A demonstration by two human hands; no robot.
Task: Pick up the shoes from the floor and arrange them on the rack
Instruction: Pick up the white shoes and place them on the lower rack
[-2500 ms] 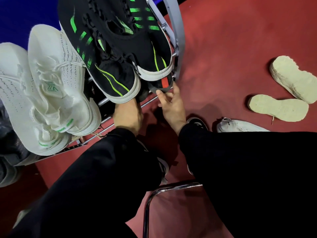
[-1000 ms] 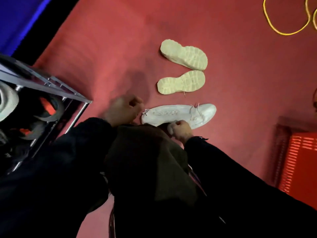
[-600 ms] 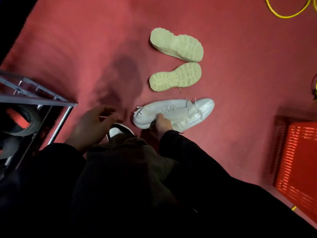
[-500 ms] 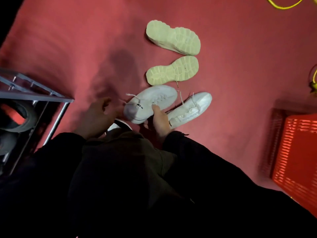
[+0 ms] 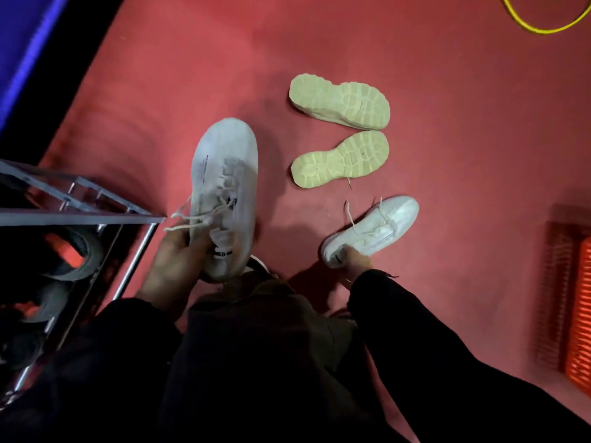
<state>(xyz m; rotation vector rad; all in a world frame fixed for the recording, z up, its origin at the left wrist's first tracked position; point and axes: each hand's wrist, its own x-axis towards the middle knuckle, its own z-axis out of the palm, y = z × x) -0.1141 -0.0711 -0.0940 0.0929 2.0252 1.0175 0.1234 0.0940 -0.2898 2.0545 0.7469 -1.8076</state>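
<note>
My left hand [image 5: 174,263] grips the heel end of a white sneaker [image 5: 225,190], held up off the red floor with its toe pointing away and laces dangling. My right hand [image 5: 353,262] holds the heel of the matching white sneaker [image 5: 374,230], which lies on the floor to the right. Beyond them two pale shoes lie sole-up, one farther [image 5: 340,102] and one nearer [image 5: 340,159]. The metal shoe rack [image 5: 80,209] stands at the left, with dark shoes on a lower shelf.
An orange slatted crate [image 5: 575,314] sits at the right edge. A yellow cable [image 5: 540,25] loops on the floor at top right. A blue wall [image 5: 19,43] runs behind the rack. My dark trouser legs fill the bottom of the view.
My left hand took one white sneaker and lifted it toward the rack side. My right hand moved to the heel of the other white sneaker on the floor.
</note>
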